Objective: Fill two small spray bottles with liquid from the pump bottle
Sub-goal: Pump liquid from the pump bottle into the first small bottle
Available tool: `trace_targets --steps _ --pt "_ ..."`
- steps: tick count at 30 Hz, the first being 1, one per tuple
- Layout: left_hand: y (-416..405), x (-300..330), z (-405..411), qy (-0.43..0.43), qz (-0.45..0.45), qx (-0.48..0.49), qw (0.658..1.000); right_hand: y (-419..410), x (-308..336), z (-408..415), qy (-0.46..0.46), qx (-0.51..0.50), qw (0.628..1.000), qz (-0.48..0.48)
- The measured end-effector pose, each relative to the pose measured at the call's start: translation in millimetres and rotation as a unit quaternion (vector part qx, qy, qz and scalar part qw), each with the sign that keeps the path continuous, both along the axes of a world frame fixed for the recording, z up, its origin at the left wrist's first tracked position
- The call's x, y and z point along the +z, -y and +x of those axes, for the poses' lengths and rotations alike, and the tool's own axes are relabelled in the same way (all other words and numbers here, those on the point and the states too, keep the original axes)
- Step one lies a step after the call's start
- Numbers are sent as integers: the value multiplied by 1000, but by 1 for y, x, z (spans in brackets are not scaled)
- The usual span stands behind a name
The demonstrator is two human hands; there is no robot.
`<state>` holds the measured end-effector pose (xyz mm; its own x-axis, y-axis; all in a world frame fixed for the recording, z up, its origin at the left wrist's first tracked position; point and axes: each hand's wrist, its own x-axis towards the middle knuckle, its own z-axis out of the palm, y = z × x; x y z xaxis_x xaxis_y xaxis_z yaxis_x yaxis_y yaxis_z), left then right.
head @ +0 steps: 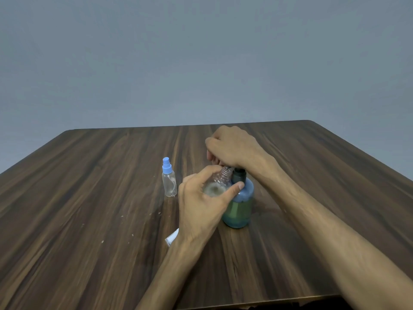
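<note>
Forearms: both reach in from the near table edge, the right one longer across the frame, the left one nearer the middle.
Left hand [202,199]: fingers and thumb curled round an uncapped small spray bottle [218,184], holding it off the table and tilted, its threaded neck pointing up and away toward the pump.
Right hand [232,146]: knuckles up, curled over the pump head of the pump bottle [239,206]; the head itself is hidden, so whether it is pressed I cannot tell.
Pump bottle: stands upright on the table [89,198], just right of the held bottle, partly full of bluish-green liquid.
Key relation: the held bottle's long axis leans from the left palm up toward the spout under the right hand; its mouth sits close beside the dark collar. Mouth and spout meet out of view, so alignment is a guess.
Second spray bottle [169,181]: upright, blue cap on, looks empty, well left of the hands.
White object [172,238]: small, lying partly under the left wrist; possibly the removed sprayer, not certain.
Stage, as judged: first fill under way; second bottle untouched.
Risk: a tilted mouth could miss the stream.
</note>
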<state>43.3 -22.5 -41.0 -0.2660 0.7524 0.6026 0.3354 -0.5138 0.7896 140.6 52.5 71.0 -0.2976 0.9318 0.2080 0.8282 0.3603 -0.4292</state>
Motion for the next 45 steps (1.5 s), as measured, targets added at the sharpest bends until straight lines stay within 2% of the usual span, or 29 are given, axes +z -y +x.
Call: trace_targets --steps 3,7,11,15,20,23,28,32,35,40,45 --pt "-3 -1 -2 -1 -8 -5 1000 1 -3 -2 27 -1 1000 -5" --pt "-1 -4 -1 16 -13 -1 1000 0 2 0 -11 0 1000 17" --pt "-3 -3 0 28 -22 -7 999 0 -3 -2 33 1 999 3" --pt "-2 -4 1 19 -22 3 1000 0 2 -1 -14 -2 999 46" --pt "-2 -1 2 23 -25 1 999 -1 -3 -3 31 4 999 8" --pt "-1 -2 2 27 -27 8 999 -2 1 -1 -9 6 1000 27" --pt "-2 0 2 20 -29 3 999 -1 -3 -2 26 7 1000 7" --pt "-1 -2 2 26 -24 6 999 -1 0 -1 -10 2 999 38" --pt "-2 0 2 19 -21 1 1000 0 -4 -2 23 2 1000 9" --pt "-3 -5 1 19 -26 6 999 0 1 -2 -16 -8 998 60" --pt "-4 -4 1 15 -25 8 1000 1 -3 -3 22 -6 999 35"
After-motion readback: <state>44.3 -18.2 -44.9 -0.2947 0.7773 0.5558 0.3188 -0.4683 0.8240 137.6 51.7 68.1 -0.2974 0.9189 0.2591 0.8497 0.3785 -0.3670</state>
